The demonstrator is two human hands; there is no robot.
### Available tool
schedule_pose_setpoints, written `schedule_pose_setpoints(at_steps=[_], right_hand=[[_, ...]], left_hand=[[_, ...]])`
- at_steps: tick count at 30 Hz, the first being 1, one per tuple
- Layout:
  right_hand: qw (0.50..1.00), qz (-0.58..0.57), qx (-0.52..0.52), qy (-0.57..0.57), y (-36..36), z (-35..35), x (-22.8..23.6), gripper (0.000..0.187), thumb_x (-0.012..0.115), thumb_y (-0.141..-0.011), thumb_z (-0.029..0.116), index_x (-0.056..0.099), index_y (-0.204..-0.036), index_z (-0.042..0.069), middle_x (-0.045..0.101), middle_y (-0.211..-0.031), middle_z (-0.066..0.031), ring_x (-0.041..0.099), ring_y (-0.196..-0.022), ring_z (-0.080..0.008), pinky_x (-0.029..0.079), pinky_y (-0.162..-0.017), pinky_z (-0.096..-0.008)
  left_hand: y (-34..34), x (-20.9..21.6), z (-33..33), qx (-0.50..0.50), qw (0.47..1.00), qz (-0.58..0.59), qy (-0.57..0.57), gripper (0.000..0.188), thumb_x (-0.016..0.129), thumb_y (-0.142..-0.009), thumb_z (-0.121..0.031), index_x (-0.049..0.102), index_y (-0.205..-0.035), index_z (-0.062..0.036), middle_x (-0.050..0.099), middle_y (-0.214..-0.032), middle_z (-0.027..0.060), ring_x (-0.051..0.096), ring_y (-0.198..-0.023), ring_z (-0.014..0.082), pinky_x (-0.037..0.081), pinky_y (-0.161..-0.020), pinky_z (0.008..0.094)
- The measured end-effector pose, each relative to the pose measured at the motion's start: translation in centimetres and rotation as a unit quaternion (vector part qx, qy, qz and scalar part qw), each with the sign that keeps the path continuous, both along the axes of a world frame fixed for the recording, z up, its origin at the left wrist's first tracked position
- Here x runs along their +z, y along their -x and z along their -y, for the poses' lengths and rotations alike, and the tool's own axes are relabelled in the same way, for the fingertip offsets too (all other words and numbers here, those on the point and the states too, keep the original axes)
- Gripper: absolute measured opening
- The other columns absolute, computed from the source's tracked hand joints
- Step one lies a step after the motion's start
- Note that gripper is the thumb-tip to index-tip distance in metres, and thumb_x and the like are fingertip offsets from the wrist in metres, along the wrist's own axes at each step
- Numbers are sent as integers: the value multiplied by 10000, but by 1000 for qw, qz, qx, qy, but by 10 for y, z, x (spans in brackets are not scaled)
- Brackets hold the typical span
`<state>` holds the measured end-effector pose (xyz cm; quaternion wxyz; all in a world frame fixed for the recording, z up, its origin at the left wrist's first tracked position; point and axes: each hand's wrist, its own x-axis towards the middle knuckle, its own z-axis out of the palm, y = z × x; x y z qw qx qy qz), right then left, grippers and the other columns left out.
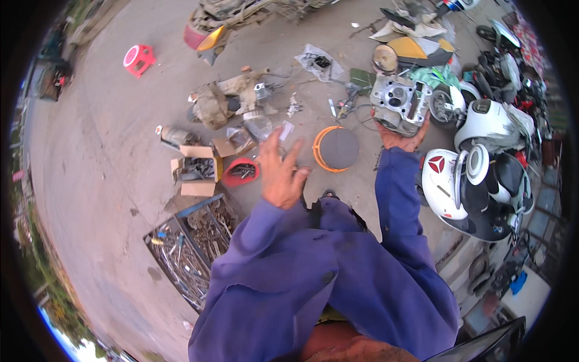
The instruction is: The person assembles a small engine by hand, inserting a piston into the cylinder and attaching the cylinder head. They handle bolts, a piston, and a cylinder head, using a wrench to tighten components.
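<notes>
My right hand (405, 140) grips a grey metal engine cylinder head (400, 99) from below and holds it up at the right. Its face with round openings points upward, and part of my fingers is hidden beneath it. My left hand (281, 172) hangs in the air with its fingers spread and nothing in it. Close by that hand are a red bowl (242, 163) of small metal parts and a clear plastic cup-like container (258, 125). Between my two hands stands a round stool (339, 149) with a grey top and an orange rim.
A dirty engine (220, 104) lies on the concrete ahead. At the left are a cardboard box (198, 166) of parts and a metal tray (175, 216) full of tools. White scooters (445, 184) crowd the right side. A red plastic stool (140, 59) stands far left.
</notes>
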<state>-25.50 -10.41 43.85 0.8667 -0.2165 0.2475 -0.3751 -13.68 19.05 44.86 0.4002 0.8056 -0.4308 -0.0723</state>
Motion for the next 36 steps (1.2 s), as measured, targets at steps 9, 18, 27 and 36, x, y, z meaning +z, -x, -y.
schedule_pose_setpoints(at_steps=[9,18,27,36], right_hand=[[995,-13,-84,47,-62,27,18,766,598,-854,644,426,-1503,275,410,-1549,-106,413,-1376,-452,410,-1001,-738],[980,52,-131,141,-112,62,82,820,733,-787,522,428,-1506,272,379,-1575,-98,321,-1439,-471,281,-1096,-781],[967,110,-43,225,-129,97,117,915,753,-770,300,314,-1552,115,313,-1600,-185,257,-1478,-465,152,-1143,-789],[964,89,-28,248,-156,149,70,742,725,-859,278,404,-1507,110,439,-1533,-136,406,-1409,-407,314,-1124,-704]], left_hand=[[-78,-10,-40,55,996,-67,-16,648,412,-1021,-564,538,-1425,-73,297,-1556,233,321,-1414,433,267,-1157,522],[-108,0,-79,154,982,-101,38,700,374,-1023,-609,524,-1437,-65,303,-1563,222,307,-1442,409,303,-1151,489],[-118,-23,-116,253,953,-119,120,647,372,-1047,-533,513,-1431,-31,305,-1560,231,305,-1450,394,262,-1175,473],[-130,-30,-115,328,924,-124,153,588,375,-1056,-502,506,-1441,-77,329,-1544,210,336,-1436,368,282,-1168,461]])
